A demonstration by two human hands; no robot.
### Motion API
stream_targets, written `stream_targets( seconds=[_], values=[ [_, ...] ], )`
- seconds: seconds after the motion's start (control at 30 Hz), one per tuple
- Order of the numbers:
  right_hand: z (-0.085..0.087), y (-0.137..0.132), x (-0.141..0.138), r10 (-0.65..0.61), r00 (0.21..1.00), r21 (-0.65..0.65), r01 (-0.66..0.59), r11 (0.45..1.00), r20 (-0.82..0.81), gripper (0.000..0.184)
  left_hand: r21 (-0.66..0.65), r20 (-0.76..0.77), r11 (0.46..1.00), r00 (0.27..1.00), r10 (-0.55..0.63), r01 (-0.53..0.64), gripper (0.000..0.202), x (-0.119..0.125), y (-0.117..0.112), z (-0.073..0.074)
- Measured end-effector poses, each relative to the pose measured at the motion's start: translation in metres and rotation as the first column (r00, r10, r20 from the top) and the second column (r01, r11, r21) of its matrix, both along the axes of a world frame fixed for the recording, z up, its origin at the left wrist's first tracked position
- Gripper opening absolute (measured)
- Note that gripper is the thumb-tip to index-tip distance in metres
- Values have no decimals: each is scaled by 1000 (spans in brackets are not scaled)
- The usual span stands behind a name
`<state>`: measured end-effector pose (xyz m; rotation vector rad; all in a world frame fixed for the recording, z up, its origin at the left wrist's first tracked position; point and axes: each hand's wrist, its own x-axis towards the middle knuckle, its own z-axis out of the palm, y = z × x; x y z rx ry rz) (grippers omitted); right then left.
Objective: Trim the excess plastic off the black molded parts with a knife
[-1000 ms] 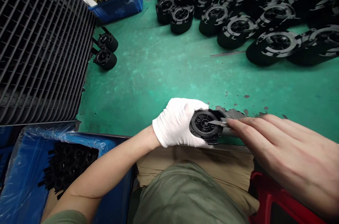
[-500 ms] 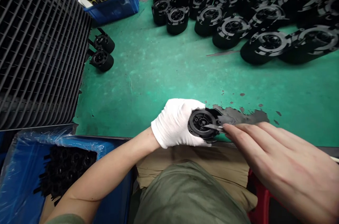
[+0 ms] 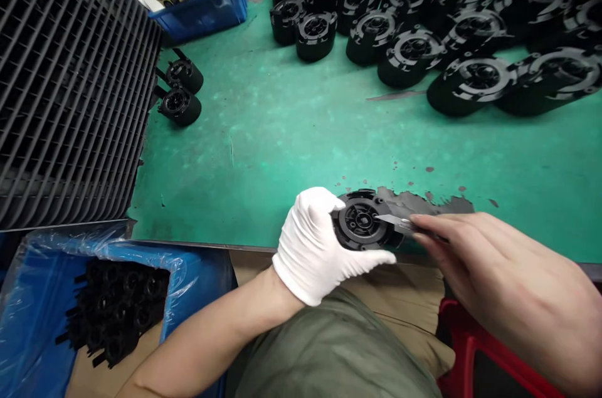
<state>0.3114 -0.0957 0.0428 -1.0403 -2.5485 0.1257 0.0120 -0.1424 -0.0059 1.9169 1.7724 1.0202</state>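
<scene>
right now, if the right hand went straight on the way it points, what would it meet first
Probably the black round housing by the gloved left hand: the blade held in the right hand points at it. Depth is unclear; the tip may already touch.

Knife (image 3: 395, 220) partly hidden, rack (image 3: 75, 103) cut off

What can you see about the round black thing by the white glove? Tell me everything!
The round black part looks like hard plastic. Its face, turned up to the camera, has a wide ring around a circle of thin ribs with a small hub in the middle. It is at the near edge of the green table. The gloved left hand curls against its left side. The right hand holds a pointed blade over its face; I can't tell whether the tip touches.
</scene>
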Motion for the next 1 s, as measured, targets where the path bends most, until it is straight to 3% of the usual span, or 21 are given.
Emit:
stream_targets(
  seconds=[0.07, 0.17, 0.3, 0.4, 0.47, 0.6, 0.8, 0.9, 1.0],
  values=[
    [6, 6, -6, 65, 998, 53, -66, 996, 21, 21, 45, -19, 994, 995, -97, 98, 123, -14, 2, -2],
    [12, 13, -12, 106, 993, 73, -109, 991, 41, 22, 133, -24, 939, 948, -316, 316, 136, -40, 27, -5],
    [13, 12, -13, 114, 992, 75, -118, 990, 59, 23, 30, -21, 835, 836, -548, 549, 151, -54, 68, -6],
    [15, 8, -12, 126, 986, 111, -138, 984, 111, 31, -48, 45, 754, 756, -653, 655, 139, -47, 86, -2],
    [18, 7, -11, 137, 978, 131, -158, 979, 156, 41, -116, 74, 725, 734, -675, 678, 123, -40, 91, 2],
    [15, 6, -9, 156, 972, 147, -182, 972, 175, 49, -170, 89, 726, 745, -662, 666, 98, -33, 91, 8],
    [0, 15, 0, 196, 972, 162, -216, 963, 131, 58, -136, 102, 734, 746, -657, 665, 103, -33, 91, 8],
    [2, 28, 2, 259, 962, 81, -266, 961, 83, 50, -162, 112, 730, 747, -655, 664, 95, -33, 91, 11],
    [4, 39, 7, 273, 962, -12, -273, 962, 11, 29, -184, 126, 719, 741, -659, 670, 90, -32, 92, 14]
  ],
)
